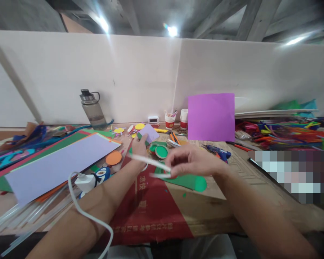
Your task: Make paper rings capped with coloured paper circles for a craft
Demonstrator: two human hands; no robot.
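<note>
My right hand hangs over the middle of the cardboard. Thumb and fingers pinch a thin white strip, which parts into two blurred arms pointing left. Farther off, my left hand is closed at the lower left corner of a lavender paper piece; a small dark green bit shows by its fingers, but what they hold is unclear. Below the right hand lies a green paper shape with a brighter rounded end. Between the hands sits a round container with green inside.
A cardboard sheet covers the table. Left are stacked coloured papers, a white plug with its cable over my left forearm, and a water bottle. Rightward stand a purple sheet, a blue glue gun and pipe cleaners.
</note>
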